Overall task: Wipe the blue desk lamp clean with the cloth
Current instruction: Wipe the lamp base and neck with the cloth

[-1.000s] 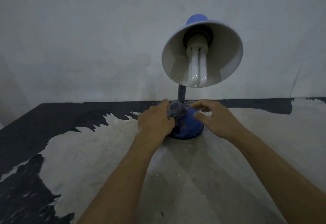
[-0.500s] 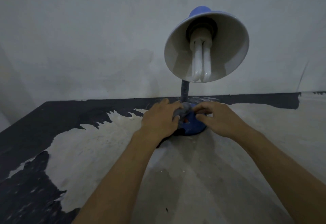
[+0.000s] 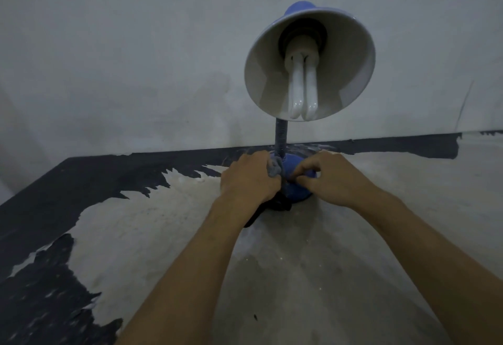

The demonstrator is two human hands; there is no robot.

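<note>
Blue lamp stands on worn table, near wall. Left hand closed around grey cloth, presses it on base beside neck. Right hand rests on base, fingers curled, pinching nothing visible. Shade tilted toward camera, bulb inside.
</note>
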